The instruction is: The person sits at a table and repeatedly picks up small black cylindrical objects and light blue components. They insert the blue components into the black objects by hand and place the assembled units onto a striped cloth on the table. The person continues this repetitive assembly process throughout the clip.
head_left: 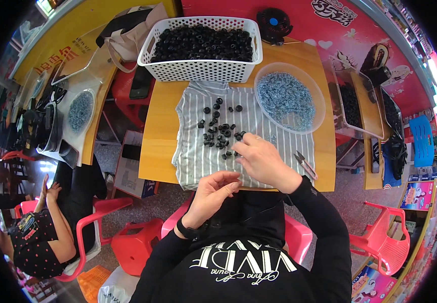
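Note:
Several small black ring-shaped plastic parts [226, 133] lie scattered on a grey-and-white striped cloth [190, 164]. My right hand [263, 160] reaches over the cloth at the right side of these parts, its fingers bent together and its fingertips right beside some of them. What those fingers hold, if anything, is hidden. At the table's near edge is my left hand [212, 196], with curled fingers and the thumb close to them; I cannot make out anything between them. Pink-handled thread snips [307, 167] lie to the right of my right hand.
A white perforated basket [198, 71] full of black parts stands at the back. Right of it is a round clear tub [321, 113] of small bluish transparent pieces, and a black fan [274, 25] stands behind. At left a person [41, 232] sits beside another table.

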`<state>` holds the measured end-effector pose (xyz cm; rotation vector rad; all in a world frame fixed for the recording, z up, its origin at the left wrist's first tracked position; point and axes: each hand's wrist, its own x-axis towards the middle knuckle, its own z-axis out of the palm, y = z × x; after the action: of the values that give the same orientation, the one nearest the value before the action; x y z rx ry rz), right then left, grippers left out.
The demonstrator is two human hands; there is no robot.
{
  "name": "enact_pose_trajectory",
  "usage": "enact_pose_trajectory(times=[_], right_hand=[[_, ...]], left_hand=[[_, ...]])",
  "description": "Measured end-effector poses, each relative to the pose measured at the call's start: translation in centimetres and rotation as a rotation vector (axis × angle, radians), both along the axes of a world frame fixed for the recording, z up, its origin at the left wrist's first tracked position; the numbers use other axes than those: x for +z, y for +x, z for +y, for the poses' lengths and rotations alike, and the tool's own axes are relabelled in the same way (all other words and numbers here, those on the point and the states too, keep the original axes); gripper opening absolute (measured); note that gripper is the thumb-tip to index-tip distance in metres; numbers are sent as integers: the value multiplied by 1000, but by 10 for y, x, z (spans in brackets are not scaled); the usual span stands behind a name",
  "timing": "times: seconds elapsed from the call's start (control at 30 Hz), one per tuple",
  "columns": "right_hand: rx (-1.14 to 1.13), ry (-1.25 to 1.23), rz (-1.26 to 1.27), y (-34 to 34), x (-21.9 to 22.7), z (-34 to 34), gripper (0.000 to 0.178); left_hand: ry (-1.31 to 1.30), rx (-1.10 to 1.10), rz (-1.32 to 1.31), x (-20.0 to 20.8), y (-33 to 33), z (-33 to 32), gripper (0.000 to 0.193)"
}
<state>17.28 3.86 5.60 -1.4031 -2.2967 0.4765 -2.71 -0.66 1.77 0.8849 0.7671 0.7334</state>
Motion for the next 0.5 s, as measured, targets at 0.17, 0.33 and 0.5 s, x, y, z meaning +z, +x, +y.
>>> enact_pose_trajectory(times=[0.17,0.33,0.5], right_hand=[[24,17,-132,-2,-19,8,21],[-94,27,-69,15,-9,3,18],[-49,1,18,-9,2,-3,8]], left_hand=[[-27,32,-16,-2,-8,3,27],[-35,47,-19,-5,-10,7,27],[-52,115,-40,-10,-11,5,23]])
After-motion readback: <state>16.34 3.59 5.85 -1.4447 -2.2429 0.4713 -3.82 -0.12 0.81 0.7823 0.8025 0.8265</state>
